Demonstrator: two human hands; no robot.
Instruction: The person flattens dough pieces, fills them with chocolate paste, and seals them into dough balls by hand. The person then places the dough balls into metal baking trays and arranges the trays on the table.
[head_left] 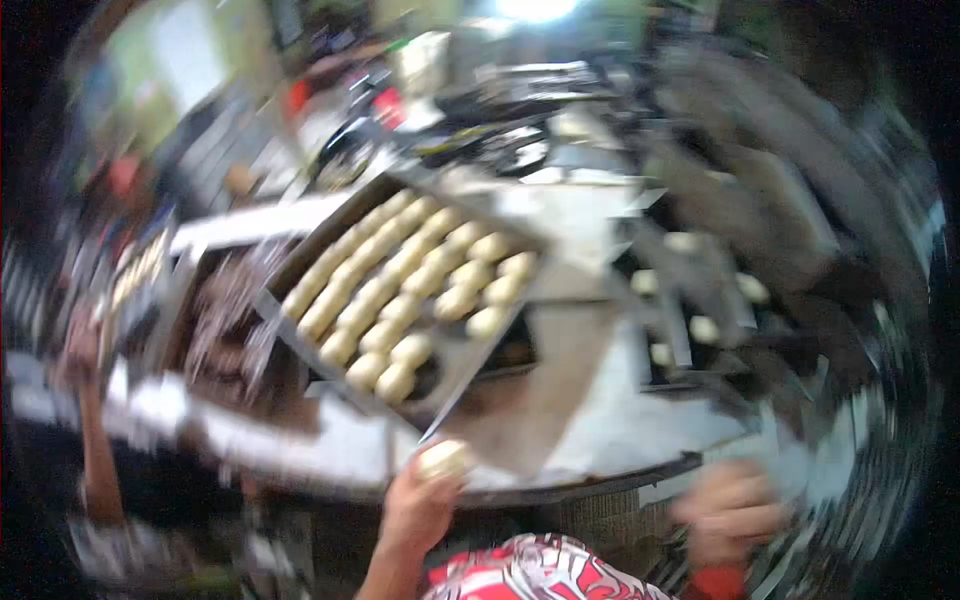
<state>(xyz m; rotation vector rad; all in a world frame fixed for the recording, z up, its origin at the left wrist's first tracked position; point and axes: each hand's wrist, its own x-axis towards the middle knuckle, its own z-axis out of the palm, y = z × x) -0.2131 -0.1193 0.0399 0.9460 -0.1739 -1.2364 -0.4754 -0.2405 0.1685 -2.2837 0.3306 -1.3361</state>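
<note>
At the table's near edge, my left hand [415, 510] is closed around a pale, round dough ball [445, 460]. Just beyond it lies a dark metal tray [450, 395], turned at an angle, with rows of similar dough balls [400, 265] on it. One patch of the tray's near right part shows bare metal. My right hand [735, 510] is off to the right, in front of the table edge. Its fingers look curled but are smeared by motion, and whether it holds anything is hidden.
Dark trays or tins [680, 300] with a few dough balls stand on the right of the table [600, 420]. Left of the main tray is a box [225, 330] with blurred brown contents. Another person's hand [82, 340] is at the far left, near another tray. Clutter fills the back.
</note>
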